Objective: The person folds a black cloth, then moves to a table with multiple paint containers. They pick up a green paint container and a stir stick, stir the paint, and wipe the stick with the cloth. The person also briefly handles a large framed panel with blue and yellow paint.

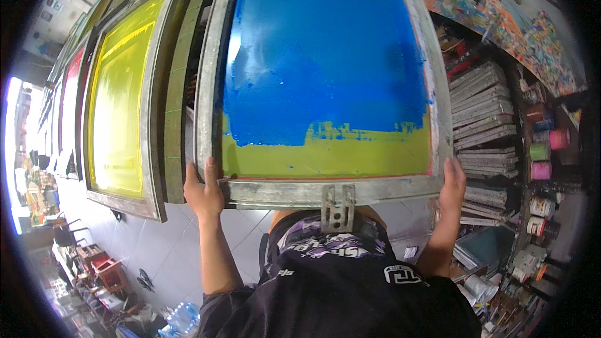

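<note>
A large screen-printing frame [338,194] with worn grey metal sides spans the middle, its near edge just in front of my body. Blue ink [319,56] covers most of its mesh, with a ragged near border. Beyond that border shows an olive-green strip of mesh [369,156]. A slotted metal bracket [338,208] is fixed to the middle of the near bar. My left hand [205,195] is closed on the near left corner, while my right hand [452,186] grips the near right corner. The fingers under the frame are hidden.
Left of it stands another frame with a yellow mesh [122,100], with more frames in a row beyond. Stacked frames [482,109] fill a rack at right, beside shelves with pink and green containers [539,151]. Clear plastic bottles [183,319] lie on the tiled floor at lower left.
</note>
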Tool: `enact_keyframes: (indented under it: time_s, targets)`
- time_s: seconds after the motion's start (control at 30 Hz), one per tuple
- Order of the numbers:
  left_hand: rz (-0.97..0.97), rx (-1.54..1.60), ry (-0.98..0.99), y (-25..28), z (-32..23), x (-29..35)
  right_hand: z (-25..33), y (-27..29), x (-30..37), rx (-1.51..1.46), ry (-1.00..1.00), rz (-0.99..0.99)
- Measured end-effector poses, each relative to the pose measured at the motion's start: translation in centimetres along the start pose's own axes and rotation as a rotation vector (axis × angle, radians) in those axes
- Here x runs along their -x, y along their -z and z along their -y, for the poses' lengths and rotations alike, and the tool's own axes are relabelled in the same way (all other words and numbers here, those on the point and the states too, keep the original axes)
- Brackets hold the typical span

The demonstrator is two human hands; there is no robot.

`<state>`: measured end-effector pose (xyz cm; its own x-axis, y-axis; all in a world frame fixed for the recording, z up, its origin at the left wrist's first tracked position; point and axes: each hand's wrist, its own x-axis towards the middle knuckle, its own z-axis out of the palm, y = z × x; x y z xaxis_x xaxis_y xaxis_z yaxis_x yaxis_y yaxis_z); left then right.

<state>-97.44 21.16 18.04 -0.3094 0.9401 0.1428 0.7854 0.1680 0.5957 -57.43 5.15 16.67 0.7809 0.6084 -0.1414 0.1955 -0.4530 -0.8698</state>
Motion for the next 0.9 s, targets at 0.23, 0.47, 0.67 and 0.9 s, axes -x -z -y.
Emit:
enact_keyframes:
  time_s: [0.23, 0.47, 0.67, 0.9]
  targets:
    - [0.018, 0.071, -0.030, -0.2, 0.3, -0.4, -1.4, 0.1, 0.5, -0.029, -0.040, -0.136]
    - [0.079, 0.178, -0.039, -0.2, 1.2, -0.2, 0.8, -0.2, 0.3, -0.022, 0.036, -0.002]
    - [0.050, 0.102, -0.031, -0.6, 0.7, -0.5, 1.1, -0.2, 0.3, -0.186, 0.084, 0.062]
    - [0.085, 0.096, -0.016, -0.2, 0.3, -0.4, -0.1, -0.2, -0.1, -0.308, 0.070, 0.116]
